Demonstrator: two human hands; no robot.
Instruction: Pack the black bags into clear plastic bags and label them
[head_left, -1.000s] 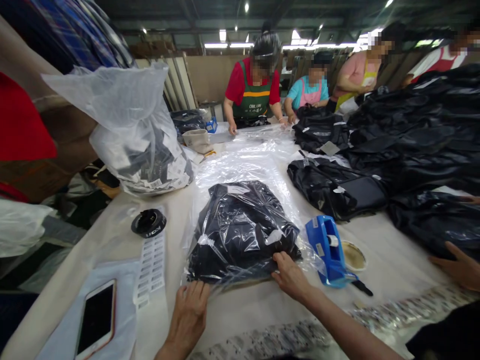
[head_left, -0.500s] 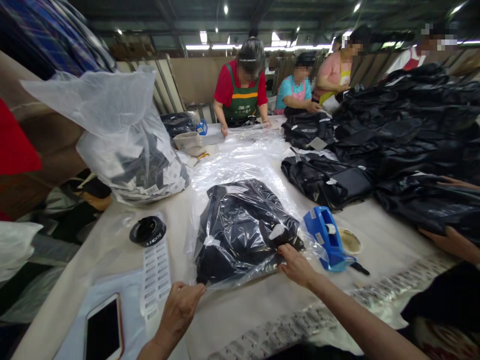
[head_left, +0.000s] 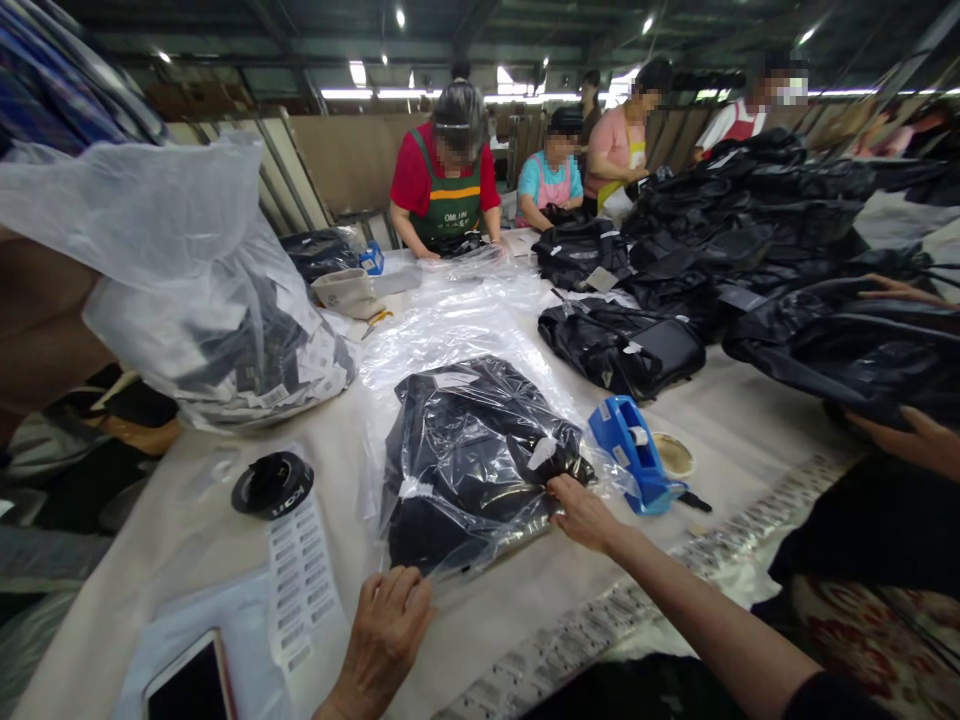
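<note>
Both hands in use: had the right hand (head_left: 576, 508) pinched on the clear film (head_left: 487, 548) at four o'clock of the black bundle (head_left: 465, 455), the left hand (head_left: 391, 618) at seven, curled against the film's near edge; could not tell whether gripping. Had the bundle lying on the counter (head_left: 465, 625), at nine o'clock from the blue tape dispenser (head_left: 624, 455). Judged it soft, saggy and fairly light, but slippery through thin film. Seemed best grasped deep at three and nine o'clock, folds included.
</note>
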